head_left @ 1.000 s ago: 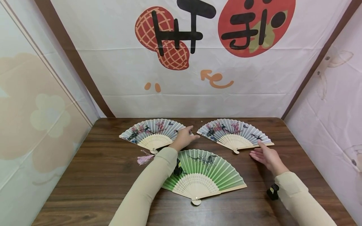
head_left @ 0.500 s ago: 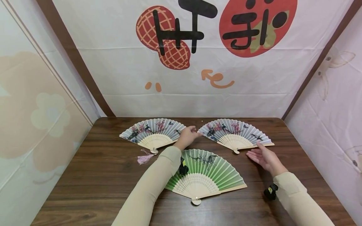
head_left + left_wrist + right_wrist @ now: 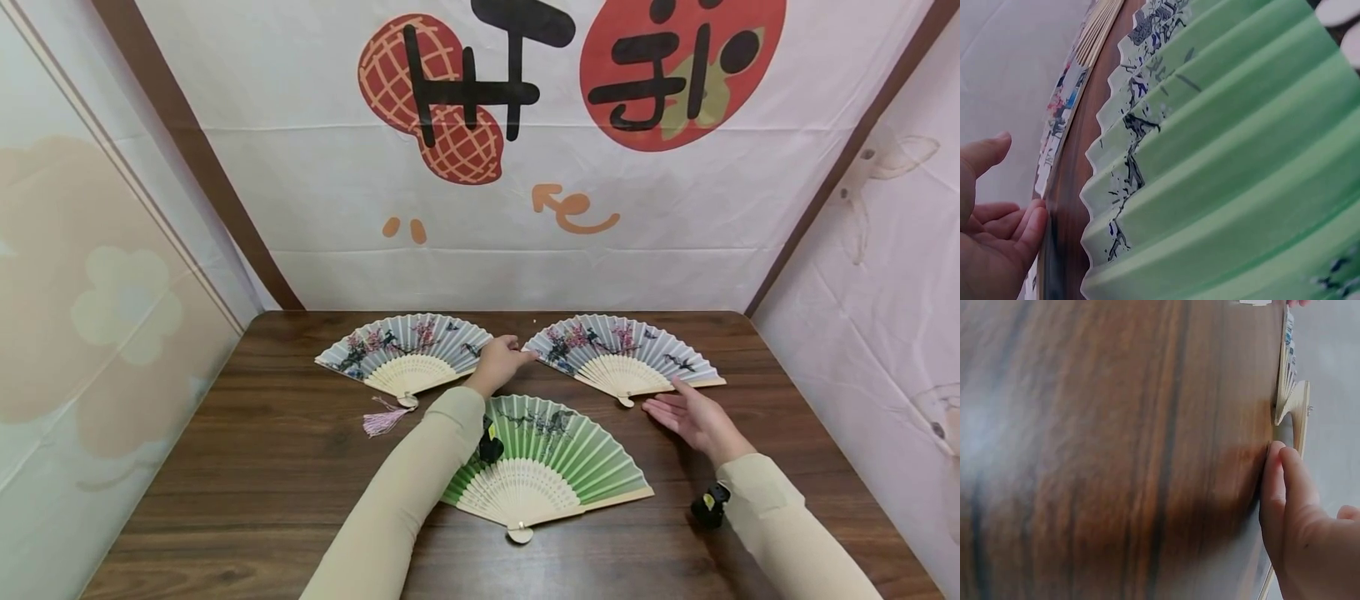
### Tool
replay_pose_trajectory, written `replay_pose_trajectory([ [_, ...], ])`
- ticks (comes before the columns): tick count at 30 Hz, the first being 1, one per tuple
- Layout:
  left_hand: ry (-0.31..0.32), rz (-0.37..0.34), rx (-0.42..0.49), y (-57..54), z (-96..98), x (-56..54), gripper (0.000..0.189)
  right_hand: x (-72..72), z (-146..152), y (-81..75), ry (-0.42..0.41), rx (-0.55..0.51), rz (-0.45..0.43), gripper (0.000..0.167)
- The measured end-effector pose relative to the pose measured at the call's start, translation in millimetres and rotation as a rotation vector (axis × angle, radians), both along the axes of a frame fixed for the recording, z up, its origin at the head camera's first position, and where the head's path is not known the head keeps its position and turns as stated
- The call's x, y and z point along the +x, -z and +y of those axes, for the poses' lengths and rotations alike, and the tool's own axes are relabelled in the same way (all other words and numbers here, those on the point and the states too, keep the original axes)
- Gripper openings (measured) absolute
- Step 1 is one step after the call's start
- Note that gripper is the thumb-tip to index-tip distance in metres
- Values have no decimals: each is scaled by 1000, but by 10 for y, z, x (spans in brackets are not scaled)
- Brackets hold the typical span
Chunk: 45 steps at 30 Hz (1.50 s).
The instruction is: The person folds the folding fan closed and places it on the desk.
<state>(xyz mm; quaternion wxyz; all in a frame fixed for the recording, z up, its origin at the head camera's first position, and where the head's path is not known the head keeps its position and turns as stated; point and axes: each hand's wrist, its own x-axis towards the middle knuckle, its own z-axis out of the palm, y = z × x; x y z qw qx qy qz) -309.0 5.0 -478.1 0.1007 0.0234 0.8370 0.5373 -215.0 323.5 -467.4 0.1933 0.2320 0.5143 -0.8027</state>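
Observation:
Three spread folding fans lie on the table. At the back right is a grey-blue fan with pink blossoms [image 3: 615, 354]. My left hand [image 3: 501, 362] reaches its left corner; in the left wrist view the fingertips [image 3: 1036, 215] are right at the fan's edge, with the thumb held apart. By that fan's lower right edge is my right hand [image 3: 697, 421], fingers extended, palm turned inward, thumb near the wooden end rib. A similar fan with a pink tassel [image 3: 405, 354] lies at the back left, partly behind my left hand. A green fan [image 3: 555, 467] sits in front, partly covered by my left sleeve.
The brown wooden table [image 3: 262, 492] meets a printed white cloth backdrop [image 3: 337, 275] at its back edge. Cloth panels stand along the left and right sides. The pink tassel [image 3: 384, 419] trails toward the front from the left fan's pivot.
My left hand has moved slightly right, up to the back right fan's left corner. My right hand has slid a little left along its lower edge. The fans look unmoved.

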Motion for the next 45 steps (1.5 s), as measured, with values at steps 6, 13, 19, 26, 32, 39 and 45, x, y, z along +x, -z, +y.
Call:
replay_pose_trajectory([
  [6, 25, -15, -23, 2, 10, -22, 65, 3, -28, -36, 23, -61, -14, 51],
  [13, 28, -21, -23, -7, -5, -33, 64, 7, -112, -66, 44, -86, -31, 31],
  [19, 37, -7, -50, -10, 3, -42, 63, -20, -108, -41, 50, -124, -41, 30],
  [26, 47, -5, -77, -31, 10, -38, 60, -63, -124, -10, 73, -167, -71, 23],
  [32, 50, -3, -96, -44, 17, -33, 59, -98, -144, 10, 84, -157, -87, 12],
  [39, 37, 6, -119, -32, 41, -35, 58, -164, -195, 23, 111, -145, -103, 18],
  [45, 41, -6, -100, -30, 70, -27, 59, -193, -216, 36, 137, -191, -112, 31],
])
